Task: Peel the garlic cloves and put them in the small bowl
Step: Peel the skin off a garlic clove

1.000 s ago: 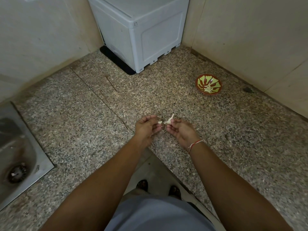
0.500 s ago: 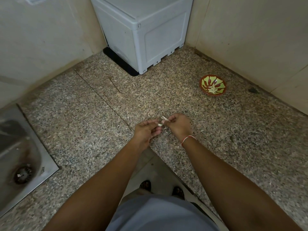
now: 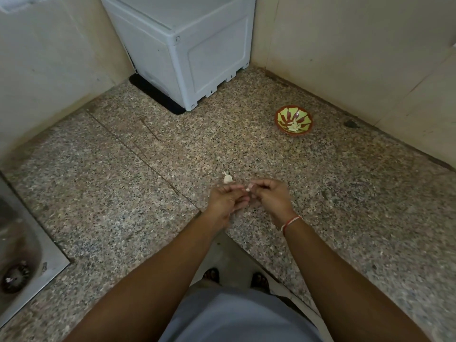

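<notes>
Head view is showing me both hands meeting over the granite counter (image 3: 345, 193), just past its front edge. My left hand (image 3: 228, 199) is curling its fingers around a small pale garlic clove (image 3: 247, 189), and my right hand (image 3: 270, 195) is pinching at the same clove from the other side, fingertips of both hands nearly touching. So both grips are clenched on the clove, which is sitting between them, mostly hidden by the fingers. A red and white thread (image 3: 291, 222) is circling my right wrist.

Just beyond my left fingers a scrap of peel (image 3: 227, 178) is lying on the counter, apart from the hands.

Well off to the right and farther back, near the wall, the bowl (image 3: 283, 124) is sitting upright on the counter. It is brown outside, green with red streaks inside, and it is holding a few pale pieces of garlic (image 3: 294, 125) at its bottom; I cannot tell how many.

At the far corner a white box (image 3: 197, 50) is standing on a dark mat (image 3: 153, 95). At the left edge a steel sink (image 3: 27, 245) is set into the counter, with small white bits lying around its drain (image 3: 13, 280).

Below my arms I am seeing a grey garment and two sandalled feet on the floor.
</notes>
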